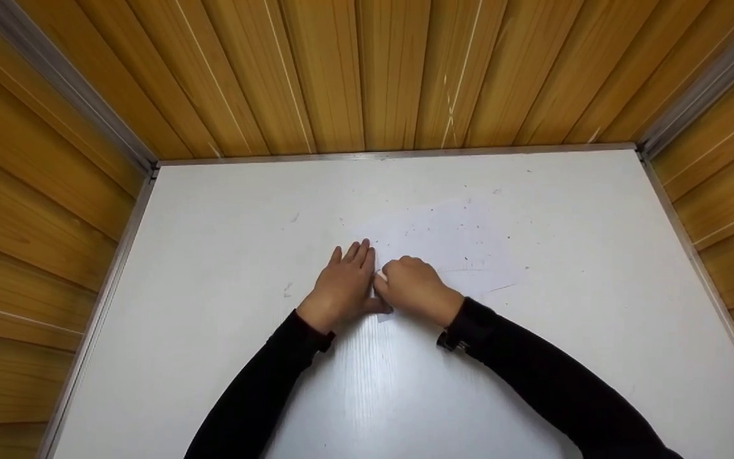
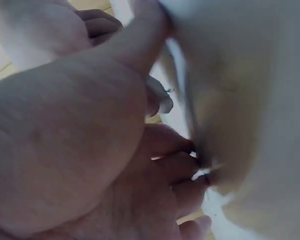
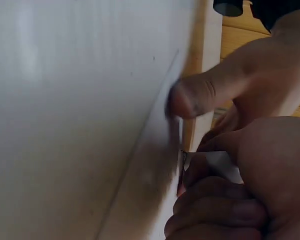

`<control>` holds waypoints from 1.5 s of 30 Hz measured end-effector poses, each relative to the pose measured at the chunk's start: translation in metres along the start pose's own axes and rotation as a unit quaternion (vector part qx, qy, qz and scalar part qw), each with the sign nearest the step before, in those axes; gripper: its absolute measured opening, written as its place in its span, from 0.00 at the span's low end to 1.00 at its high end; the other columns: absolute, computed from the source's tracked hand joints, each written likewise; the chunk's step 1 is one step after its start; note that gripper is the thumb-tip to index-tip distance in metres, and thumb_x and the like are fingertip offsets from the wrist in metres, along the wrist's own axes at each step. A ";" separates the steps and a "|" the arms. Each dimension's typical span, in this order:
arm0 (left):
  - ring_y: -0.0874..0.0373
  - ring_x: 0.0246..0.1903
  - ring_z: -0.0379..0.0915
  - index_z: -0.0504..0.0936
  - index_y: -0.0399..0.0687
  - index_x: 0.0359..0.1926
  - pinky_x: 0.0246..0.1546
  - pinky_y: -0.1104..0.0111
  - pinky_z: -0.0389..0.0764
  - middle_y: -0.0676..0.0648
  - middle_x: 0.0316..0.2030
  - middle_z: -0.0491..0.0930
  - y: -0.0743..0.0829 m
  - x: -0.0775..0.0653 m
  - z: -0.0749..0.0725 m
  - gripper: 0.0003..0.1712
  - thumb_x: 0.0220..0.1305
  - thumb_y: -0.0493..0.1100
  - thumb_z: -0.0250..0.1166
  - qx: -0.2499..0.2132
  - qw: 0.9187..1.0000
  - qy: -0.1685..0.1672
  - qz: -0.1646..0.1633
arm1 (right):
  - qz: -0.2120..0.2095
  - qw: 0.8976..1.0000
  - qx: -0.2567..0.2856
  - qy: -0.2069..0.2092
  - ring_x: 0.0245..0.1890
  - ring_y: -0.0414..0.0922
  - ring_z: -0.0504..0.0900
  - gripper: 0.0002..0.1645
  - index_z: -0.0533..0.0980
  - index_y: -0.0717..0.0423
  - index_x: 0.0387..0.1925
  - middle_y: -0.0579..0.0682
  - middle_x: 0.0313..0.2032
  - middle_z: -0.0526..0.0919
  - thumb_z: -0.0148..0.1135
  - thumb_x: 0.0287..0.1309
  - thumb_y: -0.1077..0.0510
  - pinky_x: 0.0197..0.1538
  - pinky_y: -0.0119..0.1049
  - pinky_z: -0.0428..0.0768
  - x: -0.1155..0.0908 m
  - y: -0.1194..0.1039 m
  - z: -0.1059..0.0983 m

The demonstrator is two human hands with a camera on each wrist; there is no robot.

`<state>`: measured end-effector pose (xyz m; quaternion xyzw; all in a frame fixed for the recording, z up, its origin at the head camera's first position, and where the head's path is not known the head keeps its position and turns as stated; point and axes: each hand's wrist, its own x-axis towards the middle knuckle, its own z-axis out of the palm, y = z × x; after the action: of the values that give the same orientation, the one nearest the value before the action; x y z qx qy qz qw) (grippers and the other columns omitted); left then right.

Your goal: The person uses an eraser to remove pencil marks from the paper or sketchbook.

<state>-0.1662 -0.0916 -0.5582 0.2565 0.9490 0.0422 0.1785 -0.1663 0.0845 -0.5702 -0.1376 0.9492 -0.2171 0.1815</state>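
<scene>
A sheet of white paper [image 1: 418, 236] lies flat on the white table, with dark crumbs scattered over it and faint pencil-like lines near its right side. My left hand [image 1: 345, 284] presses on the paper's left part, fingers straight and thumb spread toward the right hand. Close beside it, my right hand [image 1: 418, 287] has its fingers curled round a small white eraser [image 3: 217, 165], held down at the paper. Most of the eraser is hidden by the fingers; one end of the eraser [image 2: 165, 100] shows in the left wrist view.
The white table [image 1: 214, 242] has more dark crumbs and smudges around the paper. Wood-patterned panels [image 1: 392, 76] stand along the back and both sides, with metal rails at the corners and edges. Black sleeves cover both arms.
</scene>
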 end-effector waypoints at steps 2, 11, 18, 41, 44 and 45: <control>0.41 0.89 0.48 0.53 0.33 0.88 0.89 0.42 0.53 0.35 0.89 0.51 0.000 0.000 0.002 0.73 0.63 0.77 0.73 -0.009 1.000 -0.001 0.003 | -0.001 1.000 -0.004 0.005 0.42 0.57 0.86 0.27 0.88 0.61 0.40 0.60 0.39 0.89 0.53 0.81 0.45 0.49 0.56 0.87 0.000 0.001 0.006; 0.43 0.89 0.49 0.54 0.32 0.87 0.89 0.45 0.55 0.35 0.88 0.52 0.000 0.001 0.002 0.73 0.63 0.78 0.72 0.024 0.999 -0.014 -0.019 | 0.018 0.998 -0.017 0.052 0.37 0.60 0.87 0.26 0.87 0.62 0.34 0.63 0.35 0.89 0.54 0.79 0.47 0.43 0.59 0.87 -0.009 0.020 0.000; 0.43 0.89 0.48 0.53 0.33 0.88 0.89 0.45 0.54 0.36 0.89 0.50 0.002 0.004 0.000 0.73 0.64 0.79 0.70 0.033 0.999 -0.021 -0.016 | 0.111 0.992 0.015 0.051 0.50 0.66 0.87 0.34 0.86 0.68 0.51 0.70 0.50 0.90 0.46 0.83 0.43 0.56 0.64 0.84 -0.044 0.124 -0.045; 0.41 0.88 0.52 0.56 0.31 0.86 0.88 0.44 0.55 0.33 0.87 0.55 0.007 0.006 0.000 0.74 0.62 0.80 0.72 0.031 1.000 0.003 -0.005 | 0.006 1.000 0.007 0.007 0.40 0.58 0.87 0.26 0.88 0.57 0.33 0.59 0.37 0.90 0.54 0.79 0.46 0.49 0.57 0.86 -0.019 0.013 -0.012; 0.41 0.88 0.53 0.56 0.31 0.86 0.88 0.42 0.55 0.33 0.87 0.56 0.010 0.006 0.002 0.74 0.61 0.80 0.72 0.032 0.999 0.008 0.003 | -0.001 1.000 -0.001 0.007 0.35 0.55 0.84 0.25 0.83 0.54 0.25 0.57 0.32 0.87 0.55 0.78 0.48 0.43 0.55 0.85 -0.014 0.004 -0.003; 0.41 0.88 0.53 0.56 0.31 0.86 0.88 0.42 0.55 0.33 0.87 0.55 0.011 0.006 0.002 0.74 0.61 0.80 0.72 0.035 0.999 0.006 0.003 | -0.002 1.000 -0.004 0.011 0.34 0.55 0.83 0.25 0.83 0.53 0.24 0.56 0.31 0.86 0.55 0.78 0.48 0.42 0.54 0.86 -0.014 0.005 -0.001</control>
<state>-0.1648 -0.0788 -0.5596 0.2649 0.9503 0.0112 0.1632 -0.1552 0.0943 -0.5682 -0.1374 0.9518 -0.2152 0.1697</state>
